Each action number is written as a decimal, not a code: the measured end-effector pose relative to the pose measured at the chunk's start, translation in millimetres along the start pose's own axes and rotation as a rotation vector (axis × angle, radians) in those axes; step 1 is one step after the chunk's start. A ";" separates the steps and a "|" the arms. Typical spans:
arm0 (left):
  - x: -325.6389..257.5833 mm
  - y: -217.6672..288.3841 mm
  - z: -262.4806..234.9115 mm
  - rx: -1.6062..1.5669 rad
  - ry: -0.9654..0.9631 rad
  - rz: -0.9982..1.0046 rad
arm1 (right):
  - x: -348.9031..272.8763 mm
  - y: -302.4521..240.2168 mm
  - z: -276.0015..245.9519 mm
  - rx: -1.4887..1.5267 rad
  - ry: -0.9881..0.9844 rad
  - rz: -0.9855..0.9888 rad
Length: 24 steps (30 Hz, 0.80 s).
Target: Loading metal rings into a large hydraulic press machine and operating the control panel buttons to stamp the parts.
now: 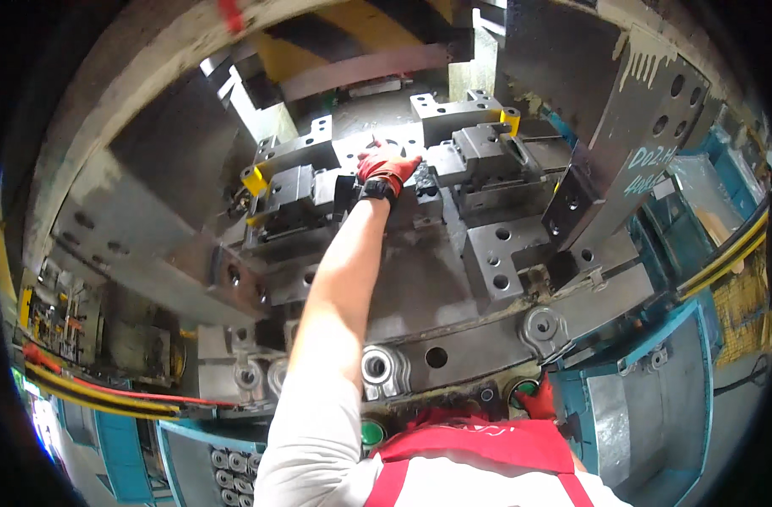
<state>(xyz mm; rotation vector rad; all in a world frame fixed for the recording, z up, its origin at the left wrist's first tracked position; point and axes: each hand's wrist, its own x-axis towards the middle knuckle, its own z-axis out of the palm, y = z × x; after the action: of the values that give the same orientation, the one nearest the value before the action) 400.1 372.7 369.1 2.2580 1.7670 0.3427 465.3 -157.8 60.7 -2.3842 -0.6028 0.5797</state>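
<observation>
Die [453, 160] blocks run left to right; left hand [386, 169], gloved, rests on them, fingers [407, 160] half curled, holding nothing seen. Right hand [540, 399] touches a green button [525, 389].

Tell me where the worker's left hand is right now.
In the head view, the left hand in its red glove is stretched out deep into the press, upper centre, resting on the die block between two yellow-tipped clamps.

Left hand [387, 171] reaches far forward onto the die block [377, 152] at the centre of the press bed [420, 287]; clamp blocks [297, 198] sit left and right of it; forged parts [384, 370] line the near edge; right hand [538, 399] rests at the near edge, right; a bin of parts [225, 473] sits lower left.
</observation>
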 end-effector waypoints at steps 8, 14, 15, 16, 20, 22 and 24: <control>29.7 14.7 -6.7 -0.146 -0.115 -0.205 | -3.0 -6.0 -5.7 0.093 -0.019 -0.024; 27.2 17.8 -4.3 0.031 -0.146 -0.128 | -2.8 -10.9 -19.4 0.169 -0.080 0.008; 23.2 17.6 -3.7 0.100 -0.143 -0.130 | -5.2 -14.8 -22.3 0.126 -0.086 0.016; 30.8 9.9 1.4 0.022 -0.188 -0.124 | -6.9 -12.8 -22.1 0.081 -0.057 -0.020; 50.6 5.2 23.4 -0.056 -0.085 -0.039 | -11.8 -13.7 -23.2 -0.015 0.026 -0.076; 17.2 10.7 4.3 -0.035 -0.061 -0.014 | -20.4 -26.5 -41.4 0.038 -0.072 -0.020; 30.0 5.3 16.3 -0.143 0.019 -0.136 | -22.4 -29.6 -43.8 0.176 0.215 -0.099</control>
<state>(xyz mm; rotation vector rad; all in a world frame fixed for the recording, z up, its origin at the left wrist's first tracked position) 417.5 399.7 356.5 2.0319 1.8312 0.4493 462.4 -168.3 117.2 -2.2011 -0.5472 0.3148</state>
